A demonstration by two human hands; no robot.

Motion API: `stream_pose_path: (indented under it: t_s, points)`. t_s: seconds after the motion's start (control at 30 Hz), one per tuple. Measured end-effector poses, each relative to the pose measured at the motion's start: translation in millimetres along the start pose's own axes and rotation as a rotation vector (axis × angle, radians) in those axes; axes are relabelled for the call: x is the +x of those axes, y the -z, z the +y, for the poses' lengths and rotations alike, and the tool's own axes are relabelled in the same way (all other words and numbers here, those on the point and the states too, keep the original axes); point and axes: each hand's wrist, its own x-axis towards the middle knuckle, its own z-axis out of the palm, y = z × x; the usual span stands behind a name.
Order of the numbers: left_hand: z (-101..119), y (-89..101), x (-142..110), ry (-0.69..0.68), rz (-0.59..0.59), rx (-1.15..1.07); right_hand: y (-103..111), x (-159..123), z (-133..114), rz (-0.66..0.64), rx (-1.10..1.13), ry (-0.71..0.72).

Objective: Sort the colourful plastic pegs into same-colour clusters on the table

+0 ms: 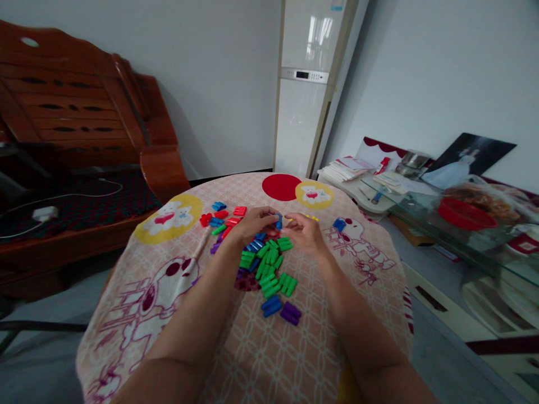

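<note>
My left hand (260, 221) is closed on a small blue plastic building block (279, 221), held up above the table between thumb and fingers. Close on its right is my right hand (306, 233), its fingers curled and the thumb and index finger apart by the block. Under and between my hands lie many green blocks (269, 255), with blue ones (255, 245) partly hidden by my left hand. Red blocks (240, 211) lie beyond my left forearm. Some yellow blocks (312, 217) show just behind my right hand.
A patterned cloth covers the round table (261, 359). Nearer me lie a blue block (271, 306) and a purple block (290, 313); another blue block (339, 225) is to the right. A wooden bench (84, 106) stands left, a glass shelf (421, 224) with a red bowl (465, 214) right.
</note>
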Motion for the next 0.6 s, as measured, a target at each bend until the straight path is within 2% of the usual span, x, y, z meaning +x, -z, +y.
stream_pose_path:
  t_s: [0.13,0.27,0.37,0.47,0.6]
  points:
    - [-5,-14.7,4,0.048,0.049,-0.107,-11,-3,-9,0.071,-0.051,0.034]
    - [-5,-18.3,3,0.085,0.007,-0.064,2,0,-1,0.184,-0.101,-0.012]
    - [-5,-11.6,4,0.05,0.05,-0.025,28,3,16,0.342,-0.114,-0.111]
    - [-5,1.6,5,0.013,0.13,0.005,63,3,40,0.558,-0.287,-0.168]
    - [-3,16.3,4,-0.014,0.195,0.019,99,-5,63,0.596,-0.601,-0.284]
